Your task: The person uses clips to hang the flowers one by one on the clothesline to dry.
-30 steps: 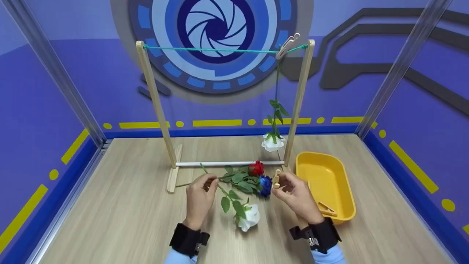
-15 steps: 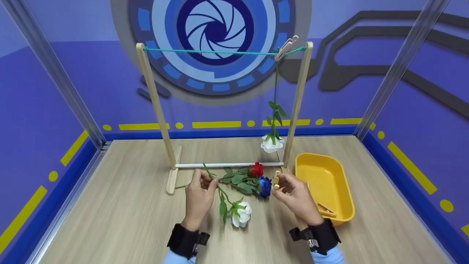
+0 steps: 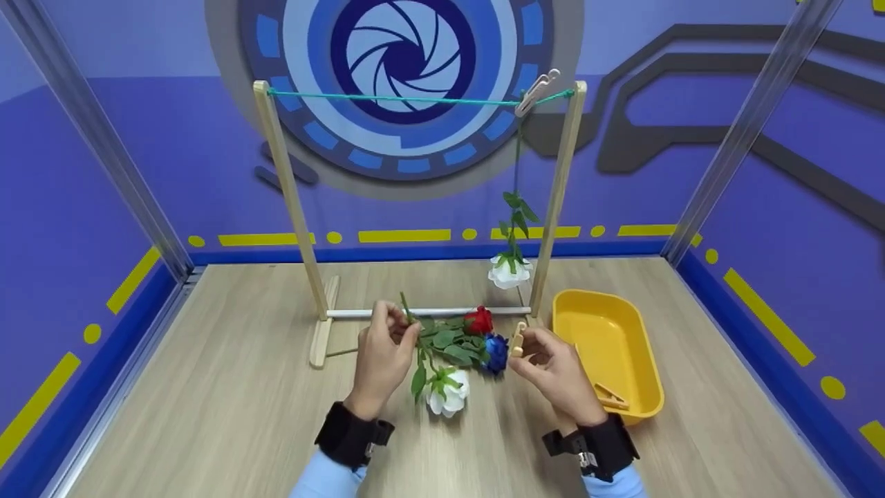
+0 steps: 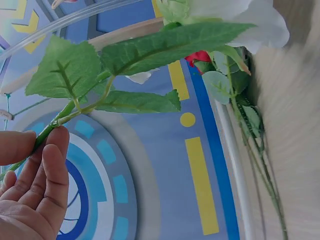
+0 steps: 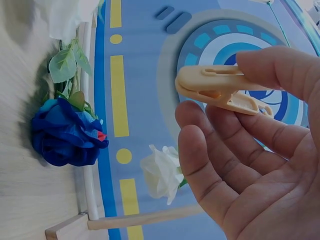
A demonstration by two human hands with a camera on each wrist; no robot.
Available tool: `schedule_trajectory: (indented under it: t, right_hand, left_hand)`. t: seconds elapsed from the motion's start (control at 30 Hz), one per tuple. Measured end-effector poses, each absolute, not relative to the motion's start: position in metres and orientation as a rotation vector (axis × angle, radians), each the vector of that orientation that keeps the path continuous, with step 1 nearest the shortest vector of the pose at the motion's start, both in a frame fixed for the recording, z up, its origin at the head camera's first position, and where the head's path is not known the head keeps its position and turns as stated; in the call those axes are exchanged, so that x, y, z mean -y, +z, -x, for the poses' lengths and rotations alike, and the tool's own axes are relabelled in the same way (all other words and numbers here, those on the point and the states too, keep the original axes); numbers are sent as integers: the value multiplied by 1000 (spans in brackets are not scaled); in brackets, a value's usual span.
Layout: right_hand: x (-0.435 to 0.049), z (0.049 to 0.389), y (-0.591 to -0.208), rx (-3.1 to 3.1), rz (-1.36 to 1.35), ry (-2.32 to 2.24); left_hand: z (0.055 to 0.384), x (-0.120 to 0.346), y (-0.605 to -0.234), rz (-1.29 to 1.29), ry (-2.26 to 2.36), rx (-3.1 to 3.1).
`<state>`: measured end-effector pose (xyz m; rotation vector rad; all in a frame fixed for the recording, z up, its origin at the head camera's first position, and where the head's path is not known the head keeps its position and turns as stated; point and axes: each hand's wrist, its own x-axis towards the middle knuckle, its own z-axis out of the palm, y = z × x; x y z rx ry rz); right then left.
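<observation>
My left hand [image 3: 382, 356] pinches the green stem of a white rose [image 3: 448, 393] between thumb and fingers; its bloom hangs downward, toward me. In the left wrist view the stem and its leaves [image 4: 150, 55] rise from the fingertips. Between thumb and fingers of my right hand [image 3: 559, 370] is a beige clothespin [image 5: 215, 85], its jaws closed. A red rose [image 3: 478, 320] and a blue rose [image 3: 495, 353] lie on the table between the hands, stems pointing left. Another white rose [image 3: 510, 271] hangs upside down from a clothespin [image 3: 536, 93] on the green string [image 3: 415, 99].
A wooden frame [image 3: 289, 187] with a white bottom bar [image 3: 429, 313] stands behind the hands, the string tied between its posts. At the right is a yellow tray [image 3: 646, 353] with a clothespin [image 3: 611, 397] in it. Painted walls enclose the table [image 3: 207, 387].
My left hand has moved slightly up and right with the white rose, whose stem now stands steeper and whose bloom has swung left. The right hand has barely moved.
</observation>
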<state>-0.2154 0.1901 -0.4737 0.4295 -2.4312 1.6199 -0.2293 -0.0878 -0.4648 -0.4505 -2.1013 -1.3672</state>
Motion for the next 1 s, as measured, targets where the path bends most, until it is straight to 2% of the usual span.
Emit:
schedule_trajectory:
  t: [0.7,1.0]
  right_hand:
    - [-191,214,-476,2364,-414,1672]
    - [-193,229,-461,2406,-450,1617]
  left_hand:
    - [266,74,-421,597,-1250,2154]
    - [288,74,-402,646,-1228,2175]
